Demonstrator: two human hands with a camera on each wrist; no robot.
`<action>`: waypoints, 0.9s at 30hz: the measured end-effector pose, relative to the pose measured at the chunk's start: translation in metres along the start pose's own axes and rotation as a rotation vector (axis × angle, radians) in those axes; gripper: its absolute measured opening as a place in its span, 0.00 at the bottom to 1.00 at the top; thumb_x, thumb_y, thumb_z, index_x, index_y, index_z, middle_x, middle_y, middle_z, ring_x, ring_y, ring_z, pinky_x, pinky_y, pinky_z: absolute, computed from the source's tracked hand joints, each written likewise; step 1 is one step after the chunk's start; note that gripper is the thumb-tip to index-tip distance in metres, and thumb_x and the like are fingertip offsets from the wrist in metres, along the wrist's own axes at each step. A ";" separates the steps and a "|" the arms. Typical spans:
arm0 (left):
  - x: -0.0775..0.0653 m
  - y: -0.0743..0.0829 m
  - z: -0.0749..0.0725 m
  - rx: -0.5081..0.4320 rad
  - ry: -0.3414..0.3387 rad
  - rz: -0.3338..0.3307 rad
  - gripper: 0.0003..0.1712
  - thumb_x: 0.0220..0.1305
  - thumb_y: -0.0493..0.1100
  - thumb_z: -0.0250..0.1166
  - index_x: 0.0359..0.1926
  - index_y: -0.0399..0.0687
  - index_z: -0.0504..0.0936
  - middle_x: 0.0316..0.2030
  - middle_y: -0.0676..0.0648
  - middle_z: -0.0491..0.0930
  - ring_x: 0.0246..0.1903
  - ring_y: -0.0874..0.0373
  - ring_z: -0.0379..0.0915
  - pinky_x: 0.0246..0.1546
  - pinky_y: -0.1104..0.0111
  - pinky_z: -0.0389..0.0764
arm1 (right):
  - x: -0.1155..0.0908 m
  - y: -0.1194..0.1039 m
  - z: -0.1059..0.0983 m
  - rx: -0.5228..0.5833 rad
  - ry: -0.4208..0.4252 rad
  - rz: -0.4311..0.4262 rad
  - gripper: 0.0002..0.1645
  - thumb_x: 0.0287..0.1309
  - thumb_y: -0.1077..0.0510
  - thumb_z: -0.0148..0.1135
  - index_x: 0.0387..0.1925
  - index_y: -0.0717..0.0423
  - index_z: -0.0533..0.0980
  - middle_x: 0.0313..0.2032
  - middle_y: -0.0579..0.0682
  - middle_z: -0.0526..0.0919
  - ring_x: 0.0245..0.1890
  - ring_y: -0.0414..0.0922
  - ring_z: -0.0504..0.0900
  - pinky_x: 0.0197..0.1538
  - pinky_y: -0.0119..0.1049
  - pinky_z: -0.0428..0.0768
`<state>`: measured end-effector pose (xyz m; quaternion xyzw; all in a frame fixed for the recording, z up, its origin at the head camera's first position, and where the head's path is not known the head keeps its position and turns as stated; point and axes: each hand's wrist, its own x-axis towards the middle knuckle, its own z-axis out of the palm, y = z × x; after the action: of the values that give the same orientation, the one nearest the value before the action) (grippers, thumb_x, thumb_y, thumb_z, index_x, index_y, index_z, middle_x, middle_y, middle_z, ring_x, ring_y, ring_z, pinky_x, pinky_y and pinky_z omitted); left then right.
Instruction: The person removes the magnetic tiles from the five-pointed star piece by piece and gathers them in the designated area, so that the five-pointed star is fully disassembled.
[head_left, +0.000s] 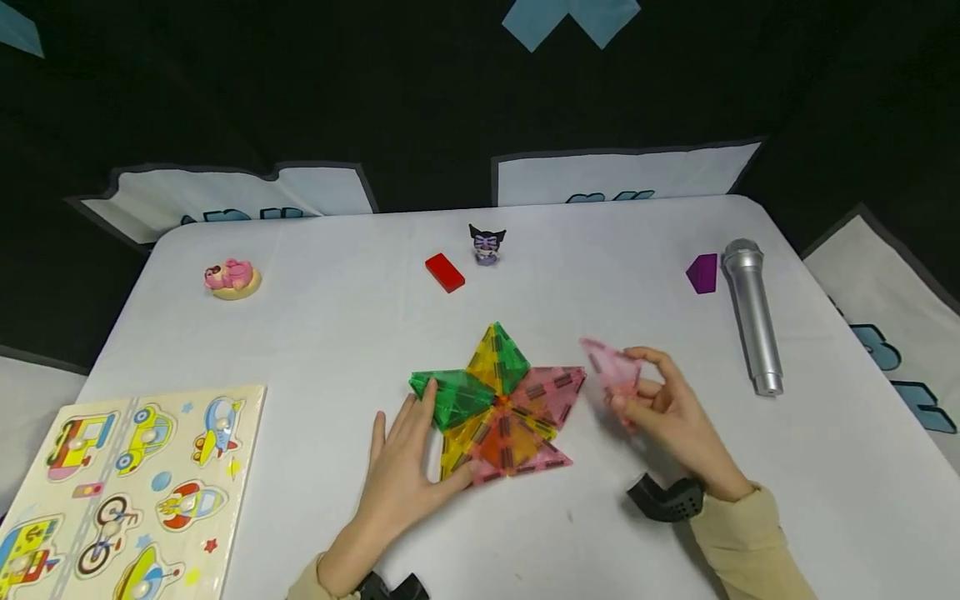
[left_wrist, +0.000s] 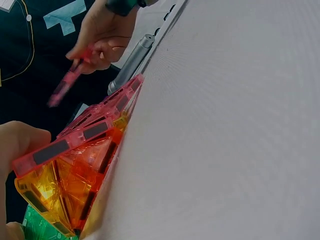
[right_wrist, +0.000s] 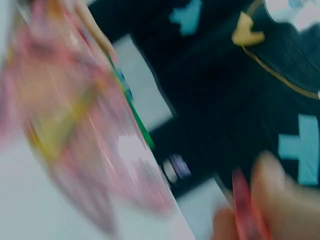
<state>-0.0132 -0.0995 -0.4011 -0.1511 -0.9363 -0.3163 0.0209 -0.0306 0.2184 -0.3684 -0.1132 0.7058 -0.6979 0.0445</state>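
Note:
A star shape of translucent magnetic tiles (head_left: 480,396), in green, yellow, orange and pink, lies mid-table with raised facets. My left hand (head_left: 405,475) rests along its left side, forefinger on a green point and thumb by the lower pink edge. In the left wrist view, the thumb (left_wrist: 30,140) touches a pink tile edge. To the right of the star, my right hand (head_left: 667,417) pinches a pink triangular magnetic tile (head_left: 611,367) between thumb and fingers, held up off the table. The right wrist view is blurred, with the pinched tile (right_wrist: 245,207) edge-on.
A wooden peg puzzle board (head_left: 150,492) lies at the left. Toward the back are a pink figurine (head_left: 232,277), a red block (head_left: 445,272) and a small black-and-purple figure (head_left: 487,246). A purple piece (head_left: 702,273) and a silver microphone (head_left: 753,321) lie at the right.

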 end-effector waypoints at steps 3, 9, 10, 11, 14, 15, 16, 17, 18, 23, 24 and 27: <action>0.000 0.001 0.001 0.001 0.004 -0.003 0.59 0.46 0.67 0.63 0.70 0.50 0.43 0.65 0.40 0.54 0.65 0.47 0.46 0.60 0.46 0.33 | 0.006 -0.002 -0.029 -0.249 0.226 0.067 0.33 0.56 0.73 0.54 0.60 0.65 0.51 0.25 0.47 0.77 0.20 0.35 0.74 0.22 0.27 0.73; 0.002 0.002 0.004 0.001 0.006 -0.003 0.59 0.45 0.68 0.63 0.70 0.52 0.43 0.65 0.41 0.55 0.65 0.48 0.46 0.61 0.47 0.33 | 0.005 0.010 -0.066 -0.778 0.317 0.221 0.44 0.57 0.58 0.59 0.64 0.72 0.46 0.27 0.56 0.72 0.23 0.37 0.69 0.22 0.28 0.70; 0.002 0.002 0.004 -0.002 0.003 -0.002 0.60 0.45 0.68 0.63 0.70 0.52 0.43 0.65 0.41 0.55 0.65 0.48 0.47 0.61 0.47 0.33 | 0.003 0.011 -0.068 -0.827 0.323 0.235 0.45 0.57 0.57 0.60 0.64 0.73 0.46 0.27 0.56 0.71 0.23 0.38 0.68 0.23 0.29 0.69; 0.002 0.002 0.005 -0.002 0.002 0.000 0.60 0.44 0.69 0.63 0.70 0.52 0.43 0.65 0.41 0.55 0.65 0.48 0.47 0.61 0.47 0.33 | 0.002 0.012 -0.069 -0.871 0.334 0.243 0.46 0.56 0.56 0.61 0.64 0.72 0.46 0.26 0.55 0.70 0.23 0.40 0.67 0.24 0.31 0.67; 0.003 0.002 0.005 0.002 0.004 0.009 0.60 0.44 0.69 0.64 0.70 0.52 0.43 0.65 0.42 0.55 0.65 0.48 0.47 0.60 0.47 0.34 | 0.000 0.014 -0.069 -0.928 0.358 0.234 0.48 0.54 0.53 0.63 0.65 0.71 0.48 0.25 0.54 0.67 0.24 0.45 0.64 0.26 0.35 0.64; 0.003 0.002 0.004 0.005 0.007 0.013 0.60 0.44 0.68 0.64 0.70 0.52 0.43 0.65 0.42 0.55 0.65 0.48 0.47 0.60 0.46 0.34 | 0.000 0.013 -0.069 -0.928 0.366 0.220 0.47 0.53 0.53 0.63 0.65 0.70 0.49 0.25 0.54 0.67 0.25 0.45 0.64 0.26 0.34 0.63; 0.003 0.002 0.004 0.008 0.010 0.015 0.60 0.44 0.68 0.64 0.70 0.52 0.43 0.65 0.42 0.55 0.64 0.48 0.47 0.60 0.46 0.34 | 0.000 0.012 -0.067 -0.915 0.374 0.199 0.45 0.53 0.54 0.64 0.64 0.69 0.52 0.25 0.54 0.67 0.25 0.45 0.64 0.26 0.34 0.63; 0.003 0.002 0.003 0.011 0.013 0.016 0.60 0.44 0.68 0.64 0.71 0.52 0.43 0.65 0.42 0.55 0.64 0.48 0.48 0.60 0.46 0.34 | 0.000 0.012 -0.065 -0.904 0.377 0.171 0.42 0.53 0.55 0.64 0.63 0.69 0.55 0.26 0.54 0.67 0.25 0.45 0.64 0.26 0.33 0.64; 0.003 0.002 0.003 0.014 0.012 0.014 0.60 0.45 0.68 0.63 0.71 0.52 0.43 0.65 0.42 0.55 0.65 0.48 0.47 0.60 0.46 0.34 | 0.000 0.011 -0.062 -0.885 0.364 0.139 0.38 0.53 0.56 0.64 0.60 0.68 0.59 0.26 0.54 0.68 0.25 0.44 0.65 0.25 0.31 0.65; 0.000 0.000 0.000 0.023 -0.008 -0.011 0.60 0.44 0.70 0.63 0.71 0.53 0.42 0.65 0.42 0.55 0.65 0.48 0.47 0.61 0.47 0.34 | 0.000 0.008 -0.023 -0.703 0.068 -0.051 0.12 0.56 0.62 0.60 0.43 0.60 0.74 0.30 0.48 0.78 0.27 0.40 0.76 0.30 0.31 0.75; 0.000 -0.001 0.000 0.022 -0.010 -0.015 0.60 0.44 0.69 0.63 0.71 0.54 0.43 0.65 0.42 0.55 0.65 0.48 0.47 0.61 0.47 0.34 | 0.000 0.009 -0.012 -0.664 -0.026 -0.079 0.10 0.57 0.61 0.59 0.42 0.58 0.74 0.31 0.46 0.79 0.29 0.40 0.78 0.33 0.32 0.76; -0.001 -0.002 0.000 0.011 -0.009 -0.020 0.60 0.44 0.69 0.64 0.70 0.54 0.43 0.65 0.42 0.55 0.65 0.47 0.47 0.61 0.48 0.35 | -0.003 0.010 0.019 -0.597 -0.276 -0.134 0.11 0.58 0.57 0.58 0.44 0.53 0.74 0.39 0.43 0.79 0.39 0.39 0.77 0.42 0.35 0.76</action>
<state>-0.0132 -0.1008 -0.4026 -0.1428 -0.9396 -0.3108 0.0141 -0.0247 0.2007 -0.3792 -0.2609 0.8574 -0.4397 0.0585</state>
